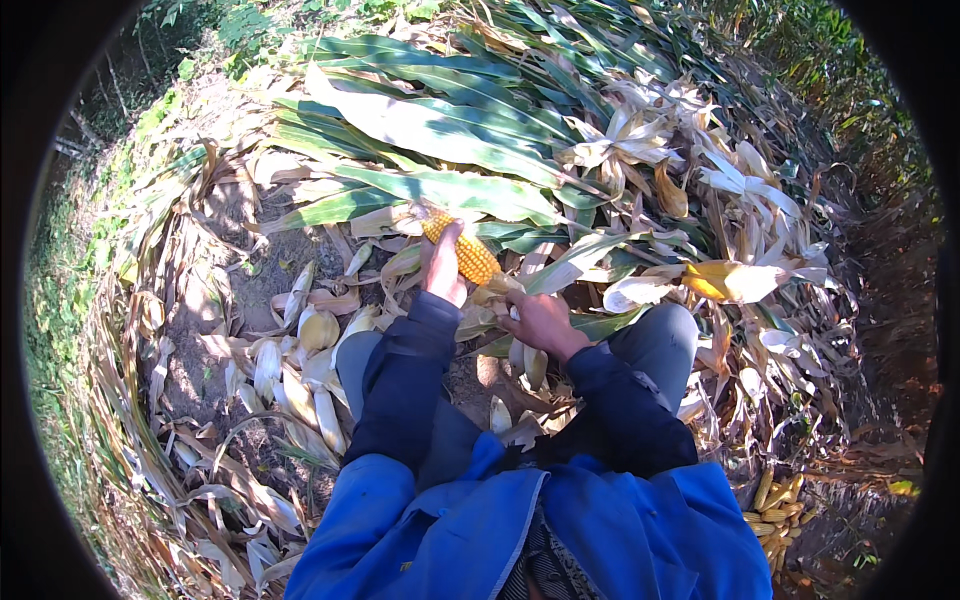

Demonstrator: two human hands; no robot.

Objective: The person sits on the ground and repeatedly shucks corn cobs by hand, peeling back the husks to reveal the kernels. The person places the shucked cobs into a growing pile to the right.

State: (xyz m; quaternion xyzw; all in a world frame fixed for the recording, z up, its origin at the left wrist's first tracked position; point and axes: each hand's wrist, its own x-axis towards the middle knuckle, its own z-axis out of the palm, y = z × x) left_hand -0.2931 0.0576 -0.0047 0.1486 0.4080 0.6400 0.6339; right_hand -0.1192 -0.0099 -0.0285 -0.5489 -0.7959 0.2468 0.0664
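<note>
A yellow ear of corn (474,259) with bare kernels lies slanted between my hands, above my knees. My left hand (444,264) grips it along its side, the thumb lying over the kernels. At the ear's lower right end, my right hand (541,321) is closed around the pale husk (501,289) and stalk end. The fingers hide just how the husk joins the ear. Dry silk (418,214) sticks out at the far tip. Beneath the ear, green corn leaves (450,187) and dry stalks spread across the ground.
Ears in pale husks (300,375) lie on the soil to my left. At right, dry opened husks (630,142) hang among cut stalks, with a partly husked ear (731,281) near my right knee. A pile of bare corn ears (778,517) sits at the lower right.
</note>
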